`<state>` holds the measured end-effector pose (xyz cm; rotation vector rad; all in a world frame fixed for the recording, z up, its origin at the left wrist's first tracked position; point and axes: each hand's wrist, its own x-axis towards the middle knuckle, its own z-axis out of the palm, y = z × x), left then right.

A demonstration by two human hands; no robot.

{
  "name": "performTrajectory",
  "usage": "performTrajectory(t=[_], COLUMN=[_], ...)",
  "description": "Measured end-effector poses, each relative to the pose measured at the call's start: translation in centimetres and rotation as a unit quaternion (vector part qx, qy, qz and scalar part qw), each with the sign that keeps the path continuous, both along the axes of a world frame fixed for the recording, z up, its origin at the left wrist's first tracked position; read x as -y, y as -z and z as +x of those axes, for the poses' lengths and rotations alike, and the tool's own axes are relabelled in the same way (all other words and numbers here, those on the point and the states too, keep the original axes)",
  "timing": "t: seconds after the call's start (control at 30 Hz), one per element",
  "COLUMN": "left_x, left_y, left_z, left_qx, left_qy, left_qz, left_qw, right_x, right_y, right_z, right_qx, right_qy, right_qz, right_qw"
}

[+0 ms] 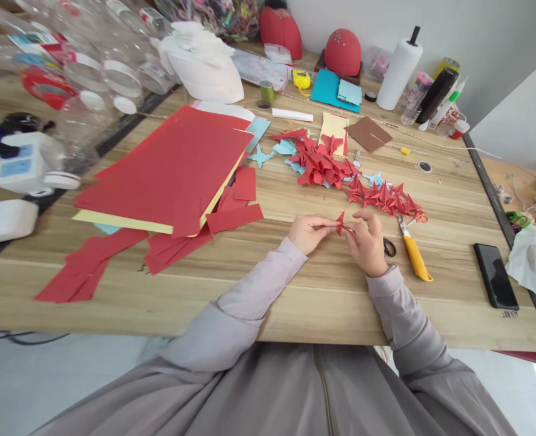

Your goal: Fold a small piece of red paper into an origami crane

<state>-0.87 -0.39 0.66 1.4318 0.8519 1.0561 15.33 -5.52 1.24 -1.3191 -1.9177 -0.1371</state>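
Between my two hands is a small folded red paper star point(341, 221), held a little above the wooden table. My left hand point(311, 232) pinches its left side between thumb and fingers. On its right side, my right hand point(365, 242) grips it with thumb and fingertips, the index finger bent above. Just beyond lie a heap of red folded paper stars point(320, 162) and a row of more red stars point(383, 197), with some light blue ones point(261, 156) among and beside them. Black-handled scissors point(389, 247) lie partly hidden behind my right hand.
A yellow utility knife point(416, 257) and a phone point(496, 275) lie to the right. Red paper sheets point(172, 163) and cut red strips point(86, 269) cover the left. Plastic bottles point(122, 75) crowd the far left. A yellow tape measure point(301, 79) and brown paper point(368, 133) lie farther back.
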Motion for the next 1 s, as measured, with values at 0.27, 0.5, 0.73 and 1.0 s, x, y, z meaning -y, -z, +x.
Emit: performTrajectory(t=[0.27,0.5,0.73,1.0], left_x=[-0.2,-0.5,-0.7,-0.6], left_y=[-0.6,0.3,0.1,-0.4], left_z=[0.2,0.4,0.1,-0.1], left_qx=[0.075,0.063,0.055,0.055], left_qy=[-0.026,0.002,0.015,0.043], left_qz=[-0.079,-0.135,-0.122,-0.13], left_qw=[0.994,0.989,0.991,0.989], right_x=[0.2,0.2,0.1,0.1], right_y=[0.0,0.0,0.1,0.1], right_z=[0.1,-0.1,-0.2,0.0], right_qx=[0.02,0.051,0.072,0.053], right_qy=[-0.013,-0.042,-0.029,-0.022], right_qz=[-0.023,-0.01,-0.01,-0.021], right_qw=[0.999,0.998,0.997,0.998])
